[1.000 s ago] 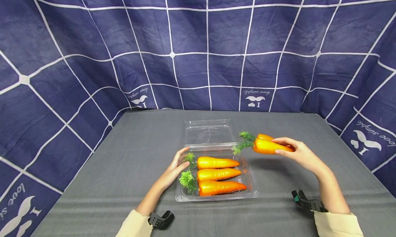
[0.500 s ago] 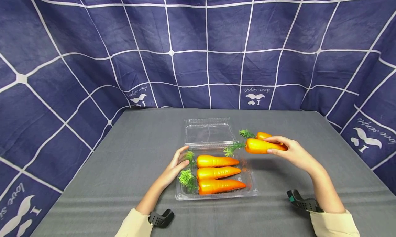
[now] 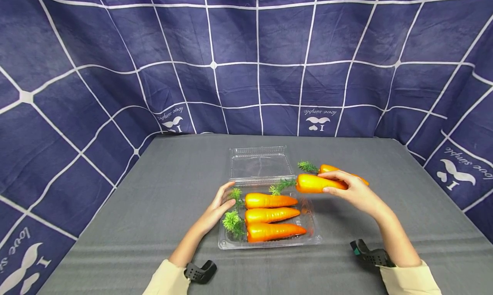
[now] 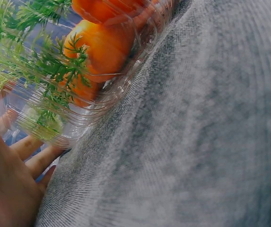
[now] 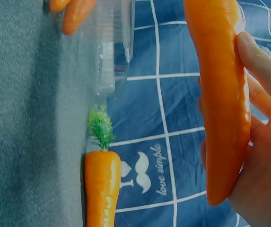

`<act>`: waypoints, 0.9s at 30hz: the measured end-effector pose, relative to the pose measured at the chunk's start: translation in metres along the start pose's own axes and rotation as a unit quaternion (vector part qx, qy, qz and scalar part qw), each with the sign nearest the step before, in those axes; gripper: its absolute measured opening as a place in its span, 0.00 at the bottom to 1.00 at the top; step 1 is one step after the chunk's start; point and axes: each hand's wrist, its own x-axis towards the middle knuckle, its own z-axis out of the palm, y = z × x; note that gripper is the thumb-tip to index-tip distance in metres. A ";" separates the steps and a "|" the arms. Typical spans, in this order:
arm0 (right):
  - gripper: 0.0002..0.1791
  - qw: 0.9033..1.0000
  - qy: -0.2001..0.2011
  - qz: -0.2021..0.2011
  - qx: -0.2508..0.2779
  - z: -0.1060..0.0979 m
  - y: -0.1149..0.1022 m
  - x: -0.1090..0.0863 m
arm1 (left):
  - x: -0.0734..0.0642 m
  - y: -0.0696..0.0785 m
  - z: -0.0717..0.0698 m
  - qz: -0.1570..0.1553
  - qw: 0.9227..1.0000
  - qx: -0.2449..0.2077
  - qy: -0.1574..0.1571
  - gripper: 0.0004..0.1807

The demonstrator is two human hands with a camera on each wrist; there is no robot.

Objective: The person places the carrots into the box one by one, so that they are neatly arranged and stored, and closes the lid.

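My right hand [image 3: 352,191] grips a toy carrot [image 3: 316,183] by its tapered end, fingers over the top and thumb on the near side. Its green top points left, over the back of a clear plastic clamshell box [image 3: 269,245]. Three carrots [image 3: 271,216] lie side by side in the box, tips to the right. Another carrot [image 5: 102,184] lies on the table behind my right hand, partly hidden in the head view. My left hand [image 3: 215,209] rests at the box's left wall, fingers [image 4: 45,158] fairly straight against the plastic beside the carrot greens [image 4: 40,61].
The box's clear lid [image 3: 259,165] is flipped back onto the grey tablecloth [image 3: 185,166]. A blue curtain with white lines [image 3: 283,85] hangs behind the table and along both sides. Each wrist wears a black band [image 3: 200,272].
My right hand has carried its carrot left, from beside the other loose carrot to the box's back right edge. More of the loose carrot shows now. My left hand stays at the box.
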 end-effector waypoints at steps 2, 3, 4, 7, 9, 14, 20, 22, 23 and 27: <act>0.19 1.000 -0.002 0.001 0.004 0.002 -0.001 0.000 | 0.000 0.000 0.000 0.000 1.000 -0.001 -0.001 0.30; 0.19 1.000 -0.003 0.001 0.006 0.003 -0.002 0.000 | 0.000 0.001 0.000 0.002 1.000 0.000 -0.002 0.30; 0.20 1.000 -0.001 0.002 0.006 0.003 -0.002 0.000 | 0.000 0.001 0.000 0.005 1.000 0.001 -0.002 0.30; 0.20 1.000 0.003 -0.001 0.006 0.006 -0.006 0.001 | -0.001 0.000 0.000 0.010 1.000 0.005 -0.001 0.30; 0.20 1.000 0.009 -0.006 0.007 0.008 -0.008 0.001 | -0.001 0.000 0.000 0.012 1.000 0.007 -0.002 0.30; 0.20 1.000 0.021 -0.016 0.002 0.016 -0.012 0.004 | -0.001 0.000 0.000 0.004 1.000 0.003 0.001 0.30; 0.20 1.000 0.011 -0.019 -0.005 0.024 -0.016 0.005 | -0.001 0.001 0.001 -0.001 1.000 0.003 0.003 0.31; 0.20 1.000 0.009 -0.026 -0.005 0.026 -0.016 0.006 | -0.001 0.002 0.001 0.001 1.000 0.003 0.001 0.30; 0.20 0.999 0.008 -0.032 -0.005 0.027 -0.016 0.006 | -0.001 0.002 0.001 0.001 1.000 0.002 -0.001 0.30; 0.20 0.999 0.007 -0.051 -0.006 0.032 -0.015 0.007 | -0.001 0.003 0.001 0.000 1.000 0.000 -0.003 0.30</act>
